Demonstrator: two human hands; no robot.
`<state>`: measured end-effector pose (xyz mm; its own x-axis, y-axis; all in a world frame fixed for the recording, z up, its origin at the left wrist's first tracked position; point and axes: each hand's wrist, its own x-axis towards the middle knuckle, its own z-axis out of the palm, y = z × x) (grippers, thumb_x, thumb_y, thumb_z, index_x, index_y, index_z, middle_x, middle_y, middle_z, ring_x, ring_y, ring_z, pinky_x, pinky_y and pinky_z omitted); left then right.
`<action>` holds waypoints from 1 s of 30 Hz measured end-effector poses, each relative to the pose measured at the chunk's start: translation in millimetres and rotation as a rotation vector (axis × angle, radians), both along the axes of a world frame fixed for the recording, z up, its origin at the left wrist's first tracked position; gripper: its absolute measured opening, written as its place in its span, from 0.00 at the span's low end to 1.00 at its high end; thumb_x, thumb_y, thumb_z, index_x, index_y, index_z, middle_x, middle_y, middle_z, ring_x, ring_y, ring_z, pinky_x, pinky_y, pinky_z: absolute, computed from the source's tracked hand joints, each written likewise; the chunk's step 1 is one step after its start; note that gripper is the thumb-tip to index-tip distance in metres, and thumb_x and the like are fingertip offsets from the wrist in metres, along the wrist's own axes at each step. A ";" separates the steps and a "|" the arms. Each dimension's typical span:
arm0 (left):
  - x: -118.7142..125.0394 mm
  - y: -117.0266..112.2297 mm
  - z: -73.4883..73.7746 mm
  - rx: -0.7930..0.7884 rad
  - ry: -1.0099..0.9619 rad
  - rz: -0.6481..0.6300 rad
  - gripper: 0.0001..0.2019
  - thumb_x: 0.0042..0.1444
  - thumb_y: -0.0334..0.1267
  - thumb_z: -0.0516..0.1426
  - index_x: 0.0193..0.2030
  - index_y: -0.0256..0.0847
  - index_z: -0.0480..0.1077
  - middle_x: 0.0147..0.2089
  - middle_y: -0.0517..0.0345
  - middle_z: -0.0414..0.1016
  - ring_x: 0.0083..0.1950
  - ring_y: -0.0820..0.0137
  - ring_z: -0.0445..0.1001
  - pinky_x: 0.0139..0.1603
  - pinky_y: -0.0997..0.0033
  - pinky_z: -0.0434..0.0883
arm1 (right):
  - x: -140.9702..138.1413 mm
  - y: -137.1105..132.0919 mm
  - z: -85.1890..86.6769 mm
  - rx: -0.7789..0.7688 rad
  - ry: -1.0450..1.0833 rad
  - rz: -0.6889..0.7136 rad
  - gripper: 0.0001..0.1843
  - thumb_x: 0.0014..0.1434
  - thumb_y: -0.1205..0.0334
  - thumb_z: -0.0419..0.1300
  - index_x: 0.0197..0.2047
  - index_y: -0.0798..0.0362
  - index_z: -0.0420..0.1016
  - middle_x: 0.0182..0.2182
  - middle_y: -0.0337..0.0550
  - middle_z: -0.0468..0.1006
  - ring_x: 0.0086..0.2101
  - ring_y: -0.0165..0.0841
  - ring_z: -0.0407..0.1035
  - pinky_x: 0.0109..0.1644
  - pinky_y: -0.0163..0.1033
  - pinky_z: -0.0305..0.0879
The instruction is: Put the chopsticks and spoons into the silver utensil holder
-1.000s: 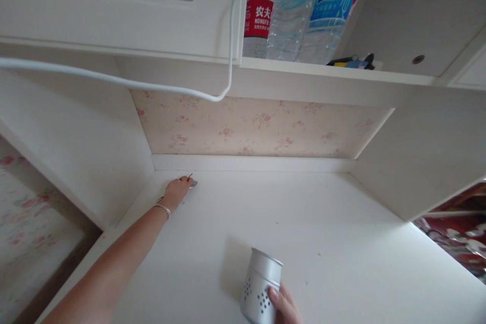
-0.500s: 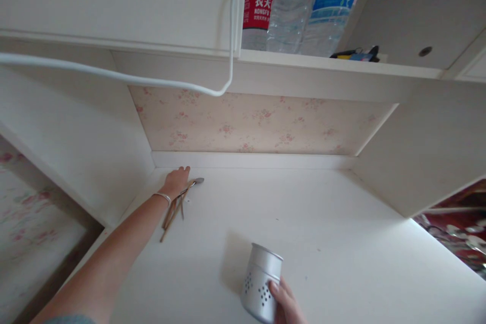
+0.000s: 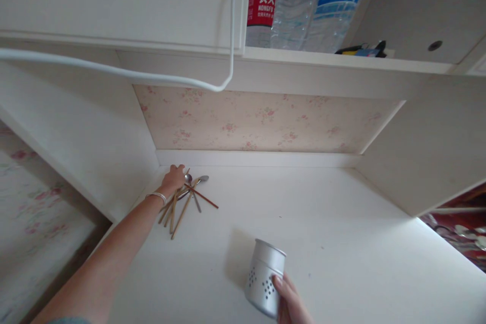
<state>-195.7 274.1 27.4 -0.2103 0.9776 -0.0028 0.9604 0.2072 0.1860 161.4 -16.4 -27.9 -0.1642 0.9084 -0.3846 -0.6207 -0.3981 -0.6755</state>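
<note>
My left hand [image 3: 172, 178] reaches to the far left corner of the white desk [image 3: 311, 223], fingers spread over the ends of a loose pile of wooden chopsticks [image 3: 178, 210] and two metal spoons [image 3: 195, 182]. The hand rests on the pile without gripping it. A silver bracelet [image 3: 157, 195] circles the wrist. My right hand [image 3: 290, 301] grips a perforated silver metal holder cup [image 3: 265, 276] at the near edge, tilted, its open top toward the wall.
A white cable [image 3: 125, 73] hangs across the upper left from a cabinet. Water bottles [image 3: 299, 5] stand on the shelf above, with small dark items [image 3: 360, 50] beside them. Floral wallpaper backs the desk alcove, and side panels close it on both sides.
Chopsticks and spoons now lie fanned out on the desk by my left hand; a second ago only a spoon tip showed at its fingers. The cup in my right hand has hardly moved.
</note>
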 end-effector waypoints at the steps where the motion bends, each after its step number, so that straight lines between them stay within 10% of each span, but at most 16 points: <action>1: -1.6 -0.5 1.3 0.014 -0.016 0.003 0.21 0.58 0.40 0.49 0.58 0.41 0.62 0.55 0.41 0.64 0.50 0.55 0.73 0.47 0.60 0.68 | -0.2 -0.2 -0.3 0.008 -0.001 -0.003 0.35 0.44 0.47 0.70 0.51 0.56 0.70 0.38 0.51 0.79 0.41 0.44 0.73 0.47 0.46 0.66; 9: -9.7 -47.9 11.1 0.125 -0.116 -0.010 0.21 0.58 0.45 0.48 0.54 0.36 0.65 0.54 0.42 0.69 0.51 0.57 0.72 0.48 0.63 0.68 | -2.8 17.6 17.8 0.153 -0.150 0.038 0.30 0.50 0.50 0.67 0.54 0.51 0.68 0.47 0.49 0.76 0.47 0.43 0.69 0.50 0.46 0.64; 14: 9.5 -142.0 -9.9 0.266 -0.353 -0.112 0.16 0.58 0.46 0.48 0.48 0.40 0.67 0.46 0.51 0.74 0.44 0.64 0.74 0.43 0.69 0.68 | -15.7 78.4 34.9 0.290 -0.496 0.016 0.27 0.50 0.53 0.67 0.52 0.51 0.69 0.46 0.46 0.76 0.46 0.40 0.69 0.51 0.45 0.63; 21: 50.4 -285.9 -55.1 0.143 -0.828 0.064 0.19 0.56 0.56 0.50 0.39 0.41 0.67 0.27 0.60 0.70 0.28 0.67 0.69 0.30 0.71 0.66 | -58.1 192.2 32.2 0.461 -0.988 -0.115 0.37 0.40 0.51 0.70 0.53 0.49 0.66 0.45 0.45 0.77 0.44 0.39 0.71 0.47 0.44 0.66; 30: 60.8 -298.3 -63.8 0.168 -0.794 0.125 0.17 0.55 0.54 0.48 0.38 0.42 0.65 0.20 0.69 0.51 0.21 0.72 0.60 0.24 0.75 0.57 | -102.7 262.5 25.2 0.516 -1.216 -0.102 0.40 0.41 0.53 0.69 0.56 0.52 0.62 0.47 0.46 0.75 0.46 0.40 0.70 0.49 0.44 0.65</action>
